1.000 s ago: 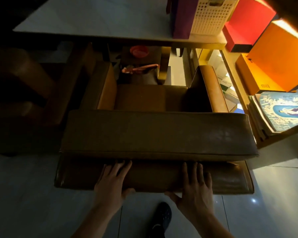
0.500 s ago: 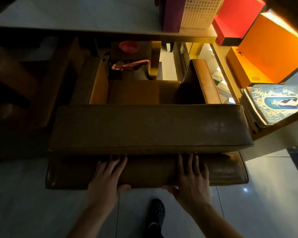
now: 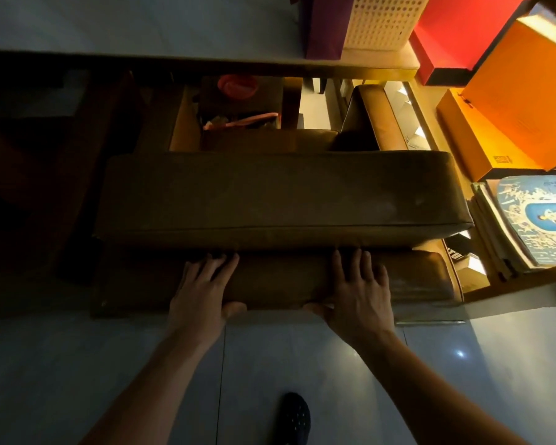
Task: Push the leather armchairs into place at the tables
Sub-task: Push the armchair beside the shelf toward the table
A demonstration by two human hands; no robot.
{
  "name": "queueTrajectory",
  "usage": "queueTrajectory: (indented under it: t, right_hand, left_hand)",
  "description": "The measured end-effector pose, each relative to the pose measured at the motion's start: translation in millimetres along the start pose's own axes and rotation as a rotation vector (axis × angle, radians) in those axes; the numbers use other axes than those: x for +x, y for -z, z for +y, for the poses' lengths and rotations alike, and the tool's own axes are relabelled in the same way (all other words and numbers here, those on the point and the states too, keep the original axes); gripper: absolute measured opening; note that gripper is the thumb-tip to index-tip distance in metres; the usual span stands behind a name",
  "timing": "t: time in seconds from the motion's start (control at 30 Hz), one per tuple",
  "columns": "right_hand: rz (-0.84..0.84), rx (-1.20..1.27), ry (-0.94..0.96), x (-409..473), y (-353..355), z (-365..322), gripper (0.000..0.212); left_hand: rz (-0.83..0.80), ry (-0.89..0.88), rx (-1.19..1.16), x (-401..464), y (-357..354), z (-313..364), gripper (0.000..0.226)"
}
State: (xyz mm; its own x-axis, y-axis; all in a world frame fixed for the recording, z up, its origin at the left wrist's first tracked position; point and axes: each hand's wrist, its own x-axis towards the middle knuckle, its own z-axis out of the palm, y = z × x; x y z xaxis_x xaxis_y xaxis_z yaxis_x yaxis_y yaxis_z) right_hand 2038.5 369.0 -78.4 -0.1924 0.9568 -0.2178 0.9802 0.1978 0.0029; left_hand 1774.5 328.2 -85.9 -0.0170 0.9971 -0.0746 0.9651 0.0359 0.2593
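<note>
You stand behind the brown leather armchair [image 3: 280, 194], and its front part is under the edge of the pale rectangular table [image 3: 142, 30]. Your left hand [image 3: 203, 293] lies flat on the lower back panel of the chair, fingers straight and a little spread, thumb under the bottom edge. Your right hand [image 3: 357, 293] presses the same panel in the same way, fingers straight, thumb low. Just beside the chair on the right is a wooden shelf [image 3: 511, 284] with a stack of magazines [image 3: 533, 220] and an orange cardboard box [image 3: 507, 123]. One black shoe [image 3: 294, 419] is on the grey tiled floor [image 3: 77, 364].
</note>
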Motion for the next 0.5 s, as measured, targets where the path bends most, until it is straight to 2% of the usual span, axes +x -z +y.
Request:
queueTrajectory:
  t: [0.3, 0.5]
  right_hand:
    - [0.047, -0.013, -0.017, 61, 10, -8, 0.118]
    - [0.059, -0.028, -0.025, 72, 8, -9, 0.118]
  left_hand:
    - [0.032, -0.028, 0.000, 63, 5, -21, 0.087]
    - [0.041, -0.028, 0.014, 71, 4, -25, 0.088]
